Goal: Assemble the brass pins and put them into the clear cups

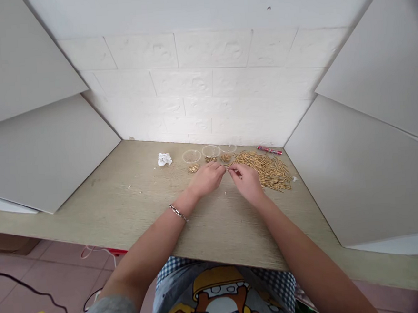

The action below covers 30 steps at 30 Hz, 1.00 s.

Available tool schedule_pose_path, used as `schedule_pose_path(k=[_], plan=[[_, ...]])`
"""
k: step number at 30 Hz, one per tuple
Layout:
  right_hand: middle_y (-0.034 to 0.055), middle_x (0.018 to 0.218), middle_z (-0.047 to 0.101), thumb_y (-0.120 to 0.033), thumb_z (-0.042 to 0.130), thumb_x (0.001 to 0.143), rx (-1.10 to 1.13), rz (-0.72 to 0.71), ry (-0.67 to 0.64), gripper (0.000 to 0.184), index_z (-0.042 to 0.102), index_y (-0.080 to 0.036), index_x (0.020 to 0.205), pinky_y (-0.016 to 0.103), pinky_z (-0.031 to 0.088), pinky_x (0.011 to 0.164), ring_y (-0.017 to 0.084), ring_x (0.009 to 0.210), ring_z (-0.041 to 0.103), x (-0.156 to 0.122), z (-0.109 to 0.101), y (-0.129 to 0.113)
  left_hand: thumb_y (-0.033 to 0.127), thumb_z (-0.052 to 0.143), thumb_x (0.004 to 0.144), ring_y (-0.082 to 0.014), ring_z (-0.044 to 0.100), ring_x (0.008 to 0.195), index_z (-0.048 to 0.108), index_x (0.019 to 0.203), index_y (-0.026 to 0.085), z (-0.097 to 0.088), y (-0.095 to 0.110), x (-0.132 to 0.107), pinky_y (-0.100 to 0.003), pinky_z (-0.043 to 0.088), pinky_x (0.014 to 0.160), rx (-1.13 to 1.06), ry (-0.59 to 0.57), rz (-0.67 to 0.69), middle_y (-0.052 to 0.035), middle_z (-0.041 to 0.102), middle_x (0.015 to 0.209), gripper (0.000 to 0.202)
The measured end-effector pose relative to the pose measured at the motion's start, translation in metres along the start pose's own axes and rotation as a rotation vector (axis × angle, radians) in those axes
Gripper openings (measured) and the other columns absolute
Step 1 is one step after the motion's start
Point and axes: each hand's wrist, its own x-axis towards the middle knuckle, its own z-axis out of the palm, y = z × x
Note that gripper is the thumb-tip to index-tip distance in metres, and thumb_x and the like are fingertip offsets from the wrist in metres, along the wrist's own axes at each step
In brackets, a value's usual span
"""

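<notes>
1. Left hand: fingertips drawn together, nearly meeting the right hand's above the wooden tabletop; a silver chain bracelet circles its wrist.
2. Right hand: thumb and forefinger pinched; whatever lies between the fingertips is too small to make out.
3. Gold-coloured metal pins: heaped loosely just beside the right hand.
4. Three clear plastic cups: side by side beyond the hands, small gold-coloured pieces in them.
5. Crumpled white tissue: left of the cups.
6. Slim red printed tube: behind the pins, near the embossed white brick-pattern wall.
</notes>
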Motion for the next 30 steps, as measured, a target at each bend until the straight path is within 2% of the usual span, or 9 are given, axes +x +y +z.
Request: schedule_pose_path(k=[15, 22, 30], plan=[[0.0051, 0.074, 0.061, -0.020, 0.043, 0.081, -0.093, -0.085, -0.088, 0.018, 0.060, -0.019, 0.076, 0.029, 0.040, 0.065, 0.017, 0.070, 0.054, 0.0002, 0.0005, 0.0018, 0.012, 0.037, 0.084, -0.0170, 0.051, 0.080, 0.055, 0.085, 0.013, 0.0021, 0.0035, -0.0018, -0.029, 0.041, 0.073, -0.041, -0.074, -0.015, -0.0069, 0.056, 0.080, 0.017], [0.0043, 0.073, 0.063, -0.019, 0.044, 0.080, 0.016, -0.015, -0.052, 0.017, 0.061, -0.018, 0.078, 0.028, 0.042, 0.066, 0.016, 0.069, 0.056, 0.0016, 0.0009, 0.0019, 0.017, 0.037, 0.086, -0.0145, 0.052, 0.076, 0.056, 0.081, 0.013, -0.0011, 0.0070, -0.0010, -0.025, 0.041, 0.070, -0.125, -0.011, -0.089, -0.0051, 0.056, 0.075, 0.020], [0.0048, 0.075, 0.064, -0.022, 0.046, 0.079, 0.056, 0.032, -0.044, 0.017, 0.062, -0.018, 0.077, 0.029, 0.043, 0.068, 0.016, 0.069, 0.058, 0.0020, -0.0005, 0.0012, 0.019, 0.036, 0.087, -0.0140, 0.052, 0.075, 0.057, 0.080, 0.014, 0.0018, 0.0038, -0.0001, -0.025, 0.041, 0.070, -0.205, 0.019, -0.115, -0.0045, 0.057, 0.074, 0.023]])
